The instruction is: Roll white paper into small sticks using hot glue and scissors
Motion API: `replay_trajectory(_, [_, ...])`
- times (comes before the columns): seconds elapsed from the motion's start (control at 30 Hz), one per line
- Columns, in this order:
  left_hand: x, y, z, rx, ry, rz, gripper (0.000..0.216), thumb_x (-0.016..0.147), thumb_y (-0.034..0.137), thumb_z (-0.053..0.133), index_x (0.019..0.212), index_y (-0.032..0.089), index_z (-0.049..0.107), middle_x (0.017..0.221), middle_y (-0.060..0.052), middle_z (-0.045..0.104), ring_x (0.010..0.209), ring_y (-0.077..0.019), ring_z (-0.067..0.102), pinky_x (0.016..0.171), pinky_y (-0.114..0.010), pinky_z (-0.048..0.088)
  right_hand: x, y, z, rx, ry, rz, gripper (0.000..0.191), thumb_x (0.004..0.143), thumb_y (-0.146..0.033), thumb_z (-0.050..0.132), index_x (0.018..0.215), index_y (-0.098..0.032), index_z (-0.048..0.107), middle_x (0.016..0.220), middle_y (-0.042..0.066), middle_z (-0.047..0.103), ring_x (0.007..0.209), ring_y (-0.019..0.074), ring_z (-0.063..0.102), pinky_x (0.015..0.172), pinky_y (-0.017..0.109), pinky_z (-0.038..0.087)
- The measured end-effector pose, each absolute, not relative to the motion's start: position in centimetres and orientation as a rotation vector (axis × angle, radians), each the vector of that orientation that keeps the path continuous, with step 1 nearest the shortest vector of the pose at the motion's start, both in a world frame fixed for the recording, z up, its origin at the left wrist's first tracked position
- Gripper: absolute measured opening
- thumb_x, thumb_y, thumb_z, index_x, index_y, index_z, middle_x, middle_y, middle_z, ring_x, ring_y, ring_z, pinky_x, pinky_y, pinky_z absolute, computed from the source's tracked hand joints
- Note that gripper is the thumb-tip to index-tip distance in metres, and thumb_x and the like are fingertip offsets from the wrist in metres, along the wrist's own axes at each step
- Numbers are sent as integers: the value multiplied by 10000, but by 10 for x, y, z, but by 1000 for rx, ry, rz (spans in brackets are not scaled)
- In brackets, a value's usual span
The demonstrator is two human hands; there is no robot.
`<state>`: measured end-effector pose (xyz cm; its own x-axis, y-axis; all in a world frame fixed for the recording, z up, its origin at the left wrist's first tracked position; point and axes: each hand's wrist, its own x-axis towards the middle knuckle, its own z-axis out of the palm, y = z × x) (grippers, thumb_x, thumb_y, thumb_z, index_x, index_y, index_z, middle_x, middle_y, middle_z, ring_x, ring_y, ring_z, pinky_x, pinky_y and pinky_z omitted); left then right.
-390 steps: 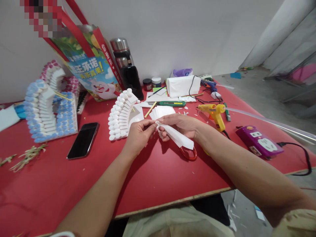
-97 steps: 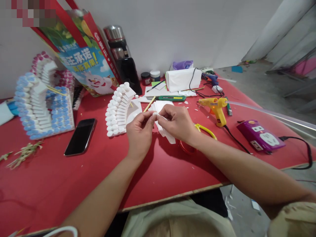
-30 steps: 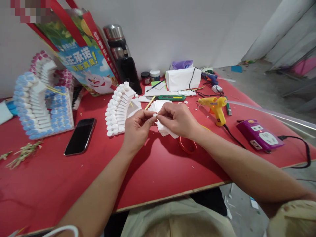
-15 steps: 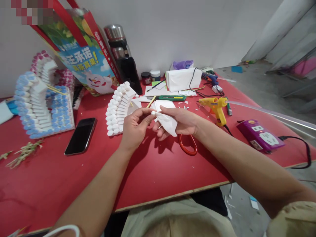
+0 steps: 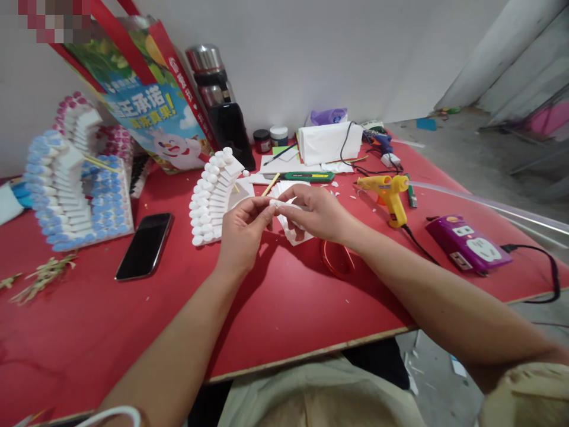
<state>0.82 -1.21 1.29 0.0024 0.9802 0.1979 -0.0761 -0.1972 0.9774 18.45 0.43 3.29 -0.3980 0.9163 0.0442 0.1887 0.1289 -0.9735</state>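
Our left hand (image 5: 243, 232) pinched the end of a white paper piece (image 5: 284, 206) between thumb and forefinger, while our right hand (image 5: 320, 212) gripped it farther along, so both hands met on it above the red table (image 5: 284, 320). White slips (image 5: 296, 235) lay just beneath; a white curved model (image 5: 211, 201) stood beside our left hand, a yellow glue gun (image 5: 391, 198) to the right.

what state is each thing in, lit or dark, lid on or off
left hand: pinching white paper
right hand: holding the same white paper
phone: flat, screen dark
glue gun: lying down, orange spot glowing
power strip: red light lit
thermos: upright, capped
dark jar: lid on
white-lidded jar: lid on
green cutter: lying flat, blade unclear
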Motion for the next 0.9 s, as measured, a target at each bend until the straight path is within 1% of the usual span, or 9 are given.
replay_trajectory(0.13, [7,-12,14,1244,1014,1388,170,787,249,822,935,181,772,763,0,682,624,-89,552,642,-224,466,186,4,26,-1093,-1939,762,211,930,-406,669,973,-199,677,706,0,694,634,146,635,621,259,468])
replay_trajectory(0.27, [8,-14,17,1275,1059,1370,162,795,267,813,923,180,766,796,-9,701,625,-89,552,639,-225,468,189,9,22,-983,-2022,480,206,966,-318,603,925,-183,753,927,67,716,837,179,644,748,297,471])
replay_trajectory(0.4, [9,-15,20,1331,1114,1367,153,797,270,811,910,177,766,782,-10,697,629,-95,548,639,-234,466,189,10,24,-950,-2031,244,211,946,-318,624,889,-188,781,960,106,686,888,217,629,793,351,483])
replay_trajectory(0.47, [9,-15,20,1336,1125,1363,158,797,275,811,912,177,766,776,-10,694,632,-101,548,634,-239,463,189,9,27,-973,-2016,403,214,948,-316,625,863,-191,775,858,78,707,808,199,645,758,339,499])
replay_trajectory(0.57, [10,-16,19,1322,1140,1349,171,789,285,818,911,177,766,762,-8,690,623,-102,538,621,-238,453,187,8,33,-1063,-1845,1039,223,952,-308,617,818,-171,732,696,42,725,643,169,676,657,307,541])
replay_trajectory(0.63, [10,-16,19,1313,1149,1346,173,780,286,826,897,174,766,763,-8,692,618,-99,534,627,-238,456,187,8,35,-1087,-1622,1458,191,931,-292,645,804,-160,700,682,47,740,609,170,703,622,300,580])
replay_trajectory(0.67, [10,-16,19,1310,1149,1345,172,777,287,829,892,175,766,766,-8,695,619,-100,537,636,-240,462,187,9,36,-1080,-1524,1580,171,917,-276,665,797,-156,691,696,55,749,618,170,717,623,293,596])
replay_trajectory(0.77, [10,-15,19,1306,1143,1341,176,771,290,835,891,179,768,781,-11,704,632,-106,557,662,-248,482,187,11,35,-1056,-1407,1663,138,896,-259,701,818,-145,705,777,76,768,675,160,736,644,271,619])
replay_trajectory(0.9, [8,-14,19,1302,1156,1348,183,781,303,827,903,179,769,785,-17,707,622,-108,561,640,-250,481,188,10,33,-1046,-1484,1614,185,902,-323,704,860,-144,721,798,79,765,586,132,695,574,258,606])
